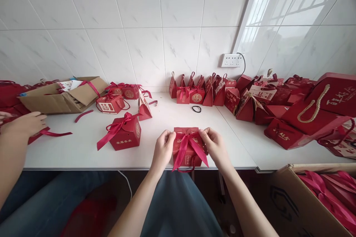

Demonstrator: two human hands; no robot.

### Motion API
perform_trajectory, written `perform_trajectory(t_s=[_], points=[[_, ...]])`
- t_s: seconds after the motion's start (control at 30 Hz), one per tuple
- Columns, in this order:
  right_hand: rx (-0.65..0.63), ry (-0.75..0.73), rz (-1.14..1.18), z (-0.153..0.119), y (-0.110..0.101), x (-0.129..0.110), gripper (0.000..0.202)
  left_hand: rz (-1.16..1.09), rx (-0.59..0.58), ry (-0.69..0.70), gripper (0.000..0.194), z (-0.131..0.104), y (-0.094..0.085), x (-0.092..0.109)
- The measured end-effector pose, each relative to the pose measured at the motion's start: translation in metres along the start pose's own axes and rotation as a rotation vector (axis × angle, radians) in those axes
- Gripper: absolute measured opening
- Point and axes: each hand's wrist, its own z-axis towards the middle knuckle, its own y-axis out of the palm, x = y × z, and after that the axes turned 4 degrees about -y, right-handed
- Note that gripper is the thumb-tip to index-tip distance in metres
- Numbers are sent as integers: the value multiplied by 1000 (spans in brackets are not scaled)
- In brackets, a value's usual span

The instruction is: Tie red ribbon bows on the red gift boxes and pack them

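Observation:
In front of me at the table's front edge stands a red gift box [188, 157] with gold print. A pink-red ribbon bow [189, 144] is tied on its top, both tails hanging down the front. My left hand [164, 147] is closed in a pinch at the bow's left side, by the box's upper left corner. On the opposite side my right hand [213, 143] pinches the bow's right side. The fingertips partly hide the loops. A dark red cord handle [187, 170] droops below the box front.
Left of my hands stands another bowed gift box [126, 137]. Finished red boxes [197, 96] line the wall, with more piled at right. A black hair tie [196, 109] lies mid-table. Cardboard cartons [55, 98] hold boxes. At far left, another person's hand [26, 124] handles a red box.

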Motion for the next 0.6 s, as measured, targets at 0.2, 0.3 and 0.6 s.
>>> perform_trajectory(t_s=[0.2,0.3,0.6], points=[[48,31,170,-11,6,9,46,-39,79,-8,33,-5,9,-5],[65,87,258,-11,7,16,45,-23,93,-28,31,-6,11,-4],[-187,-91,280,-15,-33,41,53,-144,-139,-186,41,1,-5,0]])
